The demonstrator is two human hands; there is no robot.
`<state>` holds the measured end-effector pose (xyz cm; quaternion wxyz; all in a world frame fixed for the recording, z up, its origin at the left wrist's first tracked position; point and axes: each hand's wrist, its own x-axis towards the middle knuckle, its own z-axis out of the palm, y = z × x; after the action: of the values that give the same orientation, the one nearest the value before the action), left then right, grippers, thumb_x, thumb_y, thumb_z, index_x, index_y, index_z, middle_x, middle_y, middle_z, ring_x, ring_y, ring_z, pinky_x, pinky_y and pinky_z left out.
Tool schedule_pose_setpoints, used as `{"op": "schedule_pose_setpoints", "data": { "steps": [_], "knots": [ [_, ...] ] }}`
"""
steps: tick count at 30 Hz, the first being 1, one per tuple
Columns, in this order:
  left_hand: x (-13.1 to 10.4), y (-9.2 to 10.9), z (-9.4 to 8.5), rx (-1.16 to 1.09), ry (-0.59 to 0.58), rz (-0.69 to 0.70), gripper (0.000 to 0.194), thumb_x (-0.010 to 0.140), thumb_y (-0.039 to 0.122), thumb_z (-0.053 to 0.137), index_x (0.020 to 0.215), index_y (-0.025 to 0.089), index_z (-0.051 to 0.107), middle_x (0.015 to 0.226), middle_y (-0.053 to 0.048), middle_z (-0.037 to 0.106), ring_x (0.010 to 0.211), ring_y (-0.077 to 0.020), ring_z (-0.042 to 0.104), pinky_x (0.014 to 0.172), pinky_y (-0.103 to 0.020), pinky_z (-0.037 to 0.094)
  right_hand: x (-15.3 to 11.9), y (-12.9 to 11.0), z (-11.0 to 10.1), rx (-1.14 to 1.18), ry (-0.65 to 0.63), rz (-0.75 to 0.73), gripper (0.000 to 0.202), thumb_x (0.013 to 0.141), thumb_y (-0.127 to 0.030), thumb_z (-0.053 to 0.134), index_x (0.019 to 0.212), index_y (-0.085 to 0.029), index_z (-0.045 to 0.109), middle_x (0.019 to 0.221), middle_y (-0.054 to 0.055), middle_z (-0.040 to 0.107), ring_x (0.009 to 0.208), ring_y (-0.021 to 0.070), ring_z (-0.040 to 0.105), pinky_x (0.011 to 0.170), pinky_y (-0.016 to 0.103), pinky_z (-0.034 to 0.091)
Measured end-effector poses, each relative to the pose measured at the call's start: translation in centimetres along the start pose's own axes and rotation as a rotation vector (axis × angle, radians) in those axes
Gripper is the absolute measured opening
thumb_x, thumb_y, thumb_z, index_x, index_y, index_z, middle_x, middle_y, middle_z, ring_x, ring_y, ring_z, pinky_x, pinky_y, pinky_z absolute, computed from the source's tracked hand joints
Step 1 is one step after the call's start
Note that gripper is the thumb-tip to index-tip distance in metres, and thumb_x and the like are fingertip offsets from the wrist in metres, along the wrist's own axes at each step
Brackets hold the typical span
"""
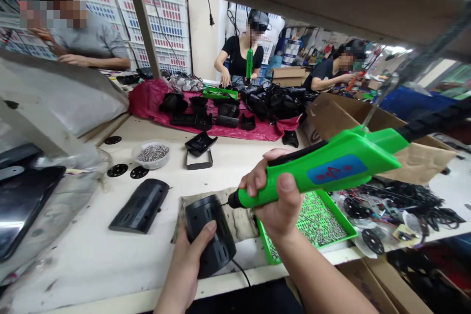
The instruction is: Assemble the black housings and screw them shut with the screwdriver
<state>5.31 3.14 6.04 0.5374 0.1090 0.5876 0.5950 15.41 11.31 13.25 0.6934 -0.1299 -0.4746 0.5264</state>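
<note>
My left hand [187, 260] is closed around a black slotted housing [210, 235], its thumb on the face of the part. A thin black cable hangs from the housing's lower right. My right hand [275, 196] grips a green electric screwdriver [312, 171], tilted, with its bit pointing left at the housing's upper right edge. Whether the bit touches is too small to tell. Under the housing lies a worn cloth [241, 223]. A green tray of screws [320, 221] sits partly behind my right wrist. Another black cover [142, 206] lies to the left.
A bowl of small screws [151, 154], black discs [117, 170] and a black frame [199, 159] lie farther back. Black parts cover a pink sheet [228, 127]. Wires [397, 201] and a cardboard box [338, 117] are at right. Three people sit beyond.
</note>
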Motion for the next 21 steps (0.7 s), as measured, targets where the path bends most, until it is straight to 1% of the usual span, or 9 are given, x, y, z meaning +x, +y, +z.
{"op": "schedule_pose_setpoints", "data": {
  "steps": [4,6,9,11,16,19,21],
  "knots": [
    [0.0,0.1,0.2,-0.011,0.002,0.016,0.064,0.062,0.039,0.078,0.118,0.018,0.055,0.094,-0.006,0.07,0.086,-0.0237,0.066,0.072,-0.034,0.055,-0.1,0.6,-0.3,-0.065,-0.015,0.011,0.023,0.08,-0.042,0.068,0.093,-0.026,0.059,0.056,-0.008,0.049,0.044,0.0086,0.049,0.051,0.027,0.052],
    [0.2,0.0,0.2,-0.016,0.0,0.013,0.064,0.062,0.04,0.079,0.117,0.018,0.055,0.094,-0.006,0.07,0.086,-0.0239,0.066,0.072,-0.034,0.055,0.0,0.3,-0.3,-0.08,-0.018,0.022,0.024,0.079,-0.044,0.068,0.093,-0.026,0.058,0.056,-0.009,0.049,0.044,0.0088,0.049,0.052,0.027,0.052],
    [0.4,-0.1,0.2,0.012,-0.007,0.009,0.065,0.061,0.043,0.079,0.117,0.018,0.056,0.091,-0.006,0.07,0.083,-0.0241,0.067,0.07,-0.034,0.055,0.1,-0.3,-0.1,-0.078,0.013,0.029,0.027,0.077,-0.046,0.069,0.091,-0.027,0.057,0.057,-0.009,0.05,0.043,0.0087,0.049,0.052,0.028,0.053],
    [0.6,-0.2,0.2,0.04,-0.011,0.023,0.066,0.06,0.044,0.079,0.116,0.018,0.057,0.091,-0.006,0.07,0.083,-0.0244,0.067,0.07,-0.034,0.055,0.1,-0.3,0.0,-0.09,0.02,0.044,0.027,0.076,-0.046,0.07,0.089,-0.026,0.057,0.056,-0.009,0.05,0.042,0.009,0.049,0.051,0.028,0.053],
    [1.1,-0.9,-0.1,0.129,0.012,0.073,0.066,0.061,0.044,0.078,0.117,0.018,0.057,0.095,-0.007,0.069,0.084,-0.0243,0.065,0.07,-0.033,0.054,-0.1,1.7,-0.4,-0.102,-0.018,0.075,0.023,0.077,-0.043,0.068,0.085,-0.025,0.056,0.053,-0.009,0.049,0.042,0.0083,0.048,0.051,0.027,0.053],
    [1.2,-1.2,-0.4,0.137,0.004,0.099,0.068,0.061,0.046,0.078,0.119,0.019,0.056,0.098,-0.007,0.068,0.083,-0.0235,0.065,0.07,-0.032,0.054,-0.4,2.5,-1.0,-0.107,0.007,0.086,0.026,0.075,-0.046,0.067,0.083,-0.025,0.054,0.052,-0.01,0.047,0.04,0.0084,0.046,0.048,0.027,0.051],
    [1.0,-1.3,-0.5,0.132,-0.011,0.115,0.068,0.061,0.047,0.078,0.119,0.019,0.057,0.101,-0.008,0.068,0.085,-0.0246,0.066,0.07,-0.033,0.054,-0.6,2.5,-1.3,-0.109,0.029,0.098,0.026,0.075,-0.047,0.065,0.083,-0.025,0.052,0.052,-0.01,0.046,0.039,0.0083,0.045,0.047,0.026,0.049]
  ]
}}
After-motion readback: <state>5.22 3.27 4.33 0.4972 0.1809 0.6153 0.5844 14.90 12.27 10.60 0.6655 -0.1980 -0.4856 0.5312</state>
